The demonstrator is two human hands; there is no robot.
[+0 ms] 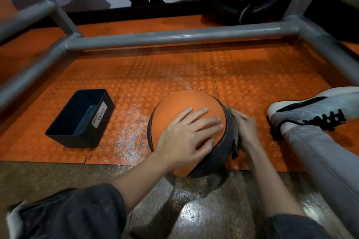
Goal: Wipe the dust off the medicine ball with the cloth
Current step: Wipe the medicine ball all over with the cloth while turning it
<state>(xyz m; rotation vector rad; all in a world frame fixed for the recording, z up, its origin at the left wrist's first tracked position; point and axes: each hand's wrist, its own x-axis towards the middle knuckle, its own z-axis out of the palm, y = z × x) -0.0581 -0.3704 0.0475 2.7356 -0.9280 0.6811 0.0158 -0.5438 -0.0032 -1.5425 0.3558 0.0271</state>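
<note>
An orange medicine ball (pixel 180 105) with a dark band round its right side sits on the orange studded floor mat, at the mat's near edge. My left hand (pixel 190 134) lies flat on top of the ball, fingers spread and straight. My right hand (pixel 245 128) is against the ball's right side, fingers curled round a crumpled brownish cloth (pixel 234 137) pressed on the dark band. Most of the cloth is hidden behind the ball and under my fingers.
A black bin (pixel 81 118) labelled WASTE BASKET stands left of the ball. White dust (pixel 130 137) speckles the mat between them. Grey metal frame bars (pixel 174 38) run behind and along both sides. A white and black shoe (pixel 310 110) and a trouser leg lie to the right.
</note>
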